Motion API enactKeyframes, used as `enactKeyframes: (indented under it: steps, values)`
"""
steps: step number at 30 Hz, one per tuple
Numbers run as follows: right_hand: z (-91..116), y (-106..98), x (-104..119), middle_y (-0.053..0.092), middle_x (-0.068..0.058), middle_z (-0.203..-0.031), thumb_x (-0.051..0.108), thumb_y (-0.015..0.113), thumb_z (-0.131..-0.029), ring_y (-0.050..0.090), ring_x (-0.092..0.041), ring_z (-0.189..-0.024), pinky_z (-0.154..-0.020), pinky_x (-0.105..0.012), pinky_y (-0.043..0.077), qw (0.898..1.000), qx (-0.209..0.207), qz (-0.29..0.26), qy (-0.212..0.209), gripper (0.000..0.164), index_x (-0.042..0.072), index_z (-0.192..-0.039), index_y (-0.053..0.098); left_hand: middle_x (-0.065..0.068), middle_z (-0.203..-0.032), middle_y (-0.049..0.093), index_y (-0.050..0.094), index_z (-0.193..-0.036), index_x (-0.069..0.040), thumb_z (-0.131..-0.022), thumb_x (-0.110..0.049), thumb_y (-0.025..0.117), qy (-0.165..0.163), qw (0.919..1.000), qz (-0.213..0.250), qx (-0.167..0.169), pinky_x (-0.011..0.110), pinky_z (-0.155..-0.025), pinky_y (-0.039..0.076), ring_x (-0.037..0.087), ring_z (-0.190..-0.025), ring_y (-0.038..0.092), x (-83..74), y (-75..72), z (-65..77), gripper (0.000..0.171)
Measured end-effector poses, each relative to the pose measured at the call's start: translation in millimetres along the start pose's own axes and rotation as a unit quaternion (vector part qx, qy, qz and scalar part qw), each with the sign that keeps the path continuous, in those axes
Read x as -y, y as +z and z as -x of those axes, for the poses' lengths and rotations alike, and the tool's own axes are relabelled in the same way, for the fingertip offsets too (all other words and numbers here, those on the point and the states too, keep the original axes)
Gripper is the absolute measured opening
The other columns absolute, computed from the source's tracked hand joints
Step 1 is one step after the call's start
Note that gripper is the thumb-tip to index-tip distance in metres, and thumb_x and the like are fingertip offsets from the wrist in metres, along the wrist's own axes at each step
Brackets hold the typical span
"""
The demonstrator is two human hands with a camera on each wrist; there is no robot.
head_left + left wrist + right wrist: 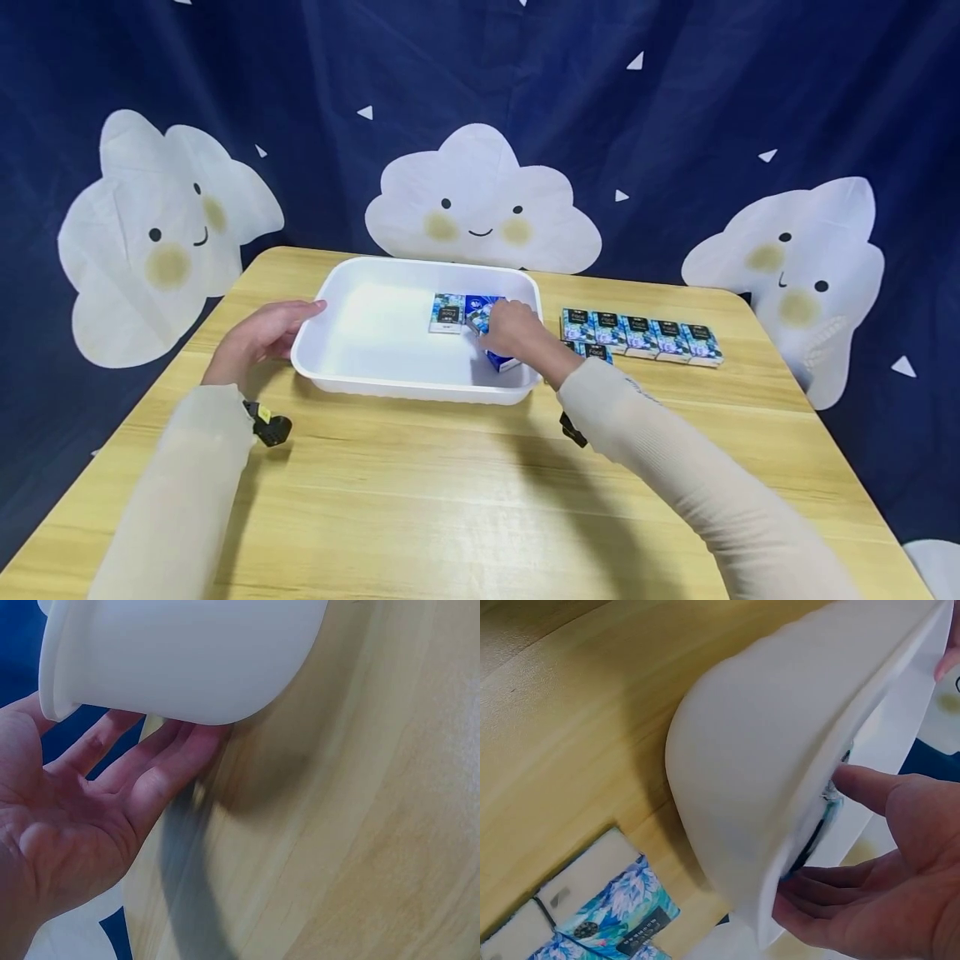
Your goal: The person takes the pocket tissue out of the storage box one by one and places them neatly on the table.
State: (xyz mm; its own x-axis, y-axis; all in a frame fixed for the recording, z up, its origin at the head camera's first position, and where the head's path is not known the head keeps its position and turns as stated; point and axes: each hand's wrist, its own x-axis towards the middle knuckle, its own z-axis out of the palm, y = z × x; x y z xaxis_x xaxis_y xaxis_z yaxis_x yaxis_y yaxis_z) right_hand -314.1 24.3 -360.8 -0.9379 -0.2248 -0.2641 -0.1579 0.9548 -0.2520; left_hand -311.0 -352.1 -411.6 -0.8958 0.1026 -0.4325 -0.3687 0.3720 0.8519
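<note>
My left hand (272, 328) holds the left end of a white plastic tray (375, 342), thumb at the rim and fingers under the outer wall (187, 667). Inside the tray's right end, my right hand (513, 328) pinches a blue floral tissue pack (477, 317) between thumb and fingers, tilted. In the right wrist view, the tray wall (757, 742) partly hides that pack. Just left of the right hand, another floral tissue pack (447, 314) lies flat on the tray floor. Dark blue packs (501, 362) show beneath and beside the hand, partly covered by it.
Right of the tray, a row of several floral tissue packs (640, 335) lies on the wooden table (420, 500). More packs (597, 353) sit in front of that row, partly behind the right wrist. A dark blue curtain (315, 100) with cloud prints hangs behind the table.
</note>
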Motion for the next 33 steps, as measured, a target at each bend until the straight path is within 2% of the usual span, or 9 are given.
enactKeyframes:
  steps: [10, 17, 22, 25, 29, 33]
  values:
    - [-7.5, 4.5, -4.1, 0.065, -0.008, -0.084, 0.03, 0.074, -0.091, 0.063, -0.017, -0.071, -0.061, -0.026, 0.05, 0.999, -0.035, -0.01, 0.014, 0.03, 0.003, -0.097, 0.063, -0.005, -0.103, 0.074, 0.025, -0.159, -0.004, -0.101, -0.058, 0.052, 0.002, 0.9999, -0.01, -0.004, 0.031, -0.08, 0.06, 0.009, -0.09, 0.073, 0.6, -1.4, -2.2, 0.084]
    - [-3.8, -4.1, -8.3, 0.067, -0.004, -0.067, 0.03, 0.076, -0.088, 0.063, -0.014, -0.057, -0.051, -0.023, 0.048, 0.999, -0.026, -0.044, 0.01, 0.026, 0.008, -0.08, 0.064, -0.008, -0.096, 0.075, 0.024, -0.159, -0.002, -0.103, -0.055, 0.051, 0.003, 1.0, -0.007, 0.002, 0.03, -0.077, 0.06, 0.009, -0.086, 0.073, 1.8, -1.3, -2.6, 0.082]
    - [2.7, -21.4, -15.2, 0.05, 0.002, -0.056, 0.033, 0.075, -0.088, 0.049, -0.011, -0.05, -0.049, -0.025, 0.04, 0.997, -0.045, -0.069, 0.013, 0.035, 0.015, -0.068, 0.052, -0.009, -0.097, 0.074, 0.023, -0.16, -0.004, -0.102, -0.058, 0.05, -0.001, 0.9998, -0.022, -0.003, 0.029, -0.076, 0.06, 0.009, -0.086, 0.073, 2.1, -2.4, -1.2, 0.084]
    - [7.5, -32.5, -22.5, 0.043, 0.002, -0.059, 0.034, 0.074, -0.087, 0.044, -0.013, -0.051, -0.049, -0.026, 0.038, 0.995, -0.059, -0.076, 0.023, 0.036, 0.015, -0.067, 0.049, -0.008, -0.097, 0.074, 0.022, -0.16, -0.003, -0.102, -0.057, 0.05, -0.001, 0.9998, -0.02, -0.003, 0.029, -0.077, 0.06, 0.009, -0.086, 0.073, 2.7, -3.0, -1.4, 0.084]
    - [13.2, -44.5, -37.0, 0.041, 0.0, -0.064, 0.035, 0.073, -0.086, 0.044, -0.014, -0.053, -0.05, -0.027, 0.038, 0.993, -0.081, -0.078, 0.034, 0.038, 0.015, -0.067, 0.046, -0.01, -0.095, 0.073, 0.02, -0.16, -0.002, -0.104, -0.054, 0.049, 0.001, 0.9999, -0.009, 0.004, 0.03, -0.078, 0.06, 0.008, -0.086, 0.072, 3.9, -2.9, -3.3, 0.082]
    - [19.1, -51.1, -55.2, 0.036, 0.003, -0.058, 0.033, 0.072, -0.086, 0.042, -0.015, -0.05, -0.048, -0.028, 0.038, 0.991, -0.097, -0.079, 0.037, 0.043, 0.015, -0.063, 0.041, -0.01, -0.096, 0.073, 0.019, -0.161, -0.002, -0.104, -0.053, 0.05, 0.002, 1.0, -0.002, 0.008, 0.031, -0.078, 0.06, 0.008, -0.086, 0.072, 3.8, -2.1, -4.1, 0.083]
